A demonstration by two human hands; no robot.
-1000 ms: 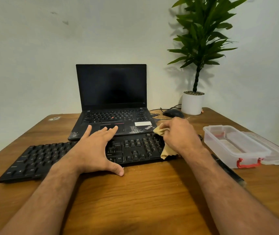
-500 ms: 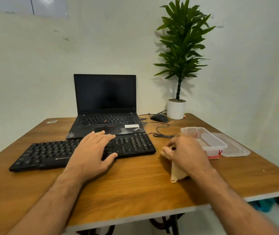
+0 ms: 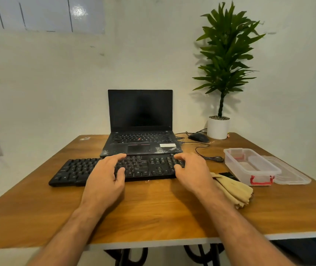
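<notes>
1. Right now both of the person's hands are on the black keyboard (image 3: 88, 169). It lies flat across the wooden worktop (image 3: 153, 208), its far edge right against the front of an open laptop (image 3: 139, 116) with a dark screen.
2. The left hand (image 3: 105, 177) rests on the middle of the keyboard. Its fingers lie loosely stretched over the keys towards the far edge, and the thumb sits on the near rows. The grip is relaxed and holds nothing.
3. The right hand (image 3: 193, 169) covers the keyboard's right end, with its fingers bent down onto the number pad. From where I stand I cannot tell whether this grip wraps round the edge or only rests on the keys.
4. A crumpled tan cloth (image 3: 233, 189) lies on the worktop just beside the right wrist, and neither hand holds it.
5. A small flat black item (image 3: 227, 174), too hidden to name, shows between the cloth and a clear plastic box (image 3: 249, 166) with red clasps.
6. The box's clear lid (image 3: 291, 175) lies against the box's right side.
7. At the back right a black corded mouse (image 3: 198, 137) sits just beside a white-potted green plant (image 3: 218, 127).
</notes>
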